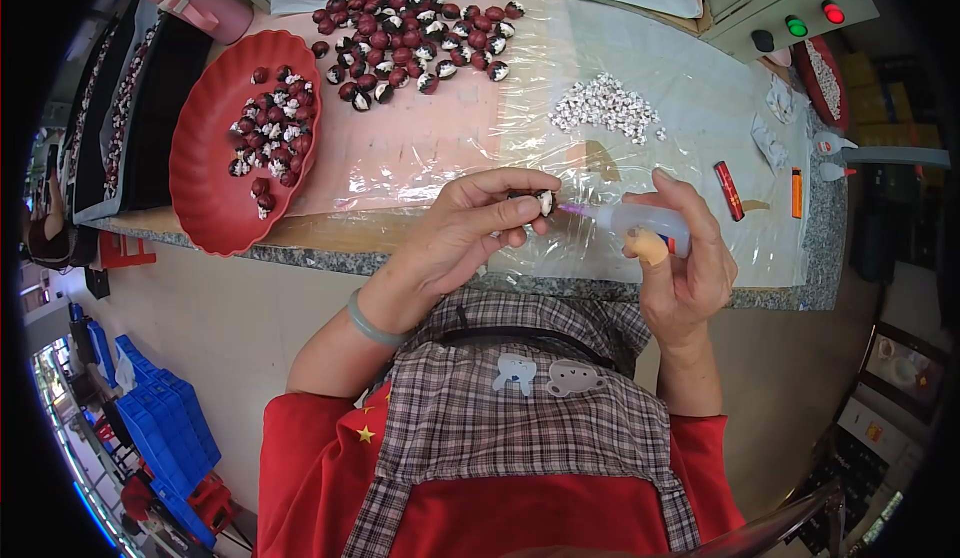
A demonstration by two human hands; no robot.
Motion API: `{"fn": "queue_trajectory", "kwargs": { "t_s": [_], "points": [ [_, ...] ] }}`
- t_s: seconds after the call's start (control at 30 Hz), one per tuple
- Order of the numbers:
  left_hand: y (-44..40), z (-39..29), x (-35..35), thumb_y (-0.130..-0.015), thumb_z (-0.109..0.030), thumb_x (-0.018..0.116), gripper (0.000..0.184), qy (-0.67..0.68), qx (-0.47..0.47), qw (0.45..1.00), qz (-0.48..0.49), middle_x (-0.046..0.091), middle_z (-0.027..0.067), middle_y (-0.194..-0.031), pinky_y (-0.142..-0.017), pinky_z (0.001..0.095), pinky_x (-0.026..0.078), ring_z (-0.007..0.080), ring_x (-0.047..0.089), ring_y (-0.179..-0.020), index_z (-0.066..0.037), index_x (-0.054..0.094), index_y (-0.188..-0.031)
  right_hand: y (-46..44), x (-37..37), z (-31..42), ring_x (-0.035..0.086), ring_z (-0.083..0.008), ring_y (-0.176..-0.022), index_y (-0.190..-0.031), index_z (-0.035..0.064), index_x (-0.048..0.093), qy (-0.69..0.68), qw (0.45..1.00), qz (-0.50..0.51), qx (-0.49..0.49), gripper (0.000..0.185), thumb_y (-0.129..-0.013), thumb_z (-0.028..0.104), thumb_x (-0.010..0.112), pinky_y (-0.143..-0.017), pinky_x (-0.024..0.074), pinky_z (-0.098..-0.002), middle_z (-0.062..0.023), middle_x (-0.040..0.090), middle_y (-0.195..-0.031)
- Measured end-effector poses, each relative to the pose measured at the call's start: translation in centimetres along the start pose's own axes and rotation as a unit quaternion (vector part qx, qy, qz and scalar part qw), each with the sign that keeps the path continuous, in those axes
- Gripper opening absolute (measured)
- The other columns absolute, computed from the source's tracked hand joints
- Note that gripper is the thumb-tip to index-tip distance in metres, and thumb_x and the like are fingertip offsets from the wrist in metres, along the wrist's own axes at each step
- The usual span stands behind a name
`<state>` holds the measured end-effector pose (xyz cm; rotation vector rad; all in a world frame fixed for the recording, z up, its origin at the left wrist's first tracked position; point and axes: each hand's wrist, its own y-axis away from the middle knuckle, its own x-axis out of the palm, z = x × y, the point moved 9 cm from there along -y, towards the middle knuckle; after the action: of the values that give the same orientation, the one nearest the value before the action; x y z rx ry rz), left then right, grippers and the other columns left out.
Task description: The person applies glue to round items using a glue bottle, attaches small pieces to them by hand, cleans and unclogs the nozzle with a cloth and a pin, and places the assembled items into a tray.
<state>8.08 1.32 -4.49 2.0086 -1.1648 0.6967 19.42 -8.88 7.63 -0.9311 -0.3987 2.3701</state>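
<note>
Left hand pinched the dark-and-white piece at its fingertips. Right hand fingers gripped the bottle, long axis sideways, nozzle toward the left fingertips, just beside the piece.

a pale beige floor surrounds the speckle-edged worktable.

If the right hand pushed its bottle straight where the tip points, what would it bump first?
Probably the dark-and-white piece in the left hand. The purple tip of the bottle points at it; whether they touch is unclear.
</note>
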Motion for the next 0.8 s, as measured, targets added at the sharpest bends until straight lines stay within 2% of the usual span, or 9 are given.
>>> {"fn": "queue_trajectory", "kwargs": {
  "t_s": [0.2,0.6,0.7,0.8],
  "points": [
    [-0.1,0.1,-0.1,-0.088,-0.006,0.06,0.029,0.0,-0.001,1.0,0.001,0.064,0.0073,-0.09,-0.062,0.0163,0.047,0.0095,0.061,-0.079,0.003,0.057,-0.116,-0.6,0.0,1.6,0.064,-0.0223,-0.07,-0.115,-0.003,0.055,0.037,0.994,-0.021,-0.098,0.04,-0.081,0.012,0.069,-0.057,0.0509,-0.0285,-0.0159,0.065,-0.091],
    [-0.2,0.1,-0.4,-0.088,-0.005,0.059,0.03,0.014,-0.005,1.0,0.013,0.064,0.0084,-0.089,-0.063,0.0168,0.047,0.0099,0.061,-0.08,0.003,0.057,-0.117,-0.7,-0.1,2.0,0.064,-0.021,-0.069,-0.113,-0.0034,0.056,0.046,0.99,-0.018,-0.131,0.039,-0.08,0.015,0.069,-0.054,0.0498,-0.0273,-0.0154,0.065,-0.092],
    [-0.2,0.0,-0.4,-0.088,-0.004,0.058,0.03,0.023,-0.009,1.0,-0.006,0.064,0.0105,-0.091,-0.067,0.0174,0.049,0.0109,0.061,-0.081,0.003,0.057,-0.117,-0.2,-1.1,-0.8,0.063,-0.0195,-0.068,-0.109,-0.0022,0.054,-0.047,0.998,-0.033,-0.033,0.033,-0.083,0.013,0.068,-0.053,0.0492,-0.0256,-0.0151,0.065,-0.092],
    [-0.2,-0.1,-0.7,-0.088,-0.003,0.057,0.027,0.029,-0.002,0.999,-0.017,0.063,0.0129,-0.094,-0.07,0.0185,0.05,0.0122,0.06,-0.08,0.003,0.058,-0.114,0.3,-2.0,-4.9,0.063,-0.0188,-0.066,-0.105,-0.0005,0.051,-0.3,0.942,-0.076,0.128,0.027,-0.085,0.01,0.065,-0.053,0.0492,-0.0248,-0.0144,0.064,-0.092]
  ]
}}
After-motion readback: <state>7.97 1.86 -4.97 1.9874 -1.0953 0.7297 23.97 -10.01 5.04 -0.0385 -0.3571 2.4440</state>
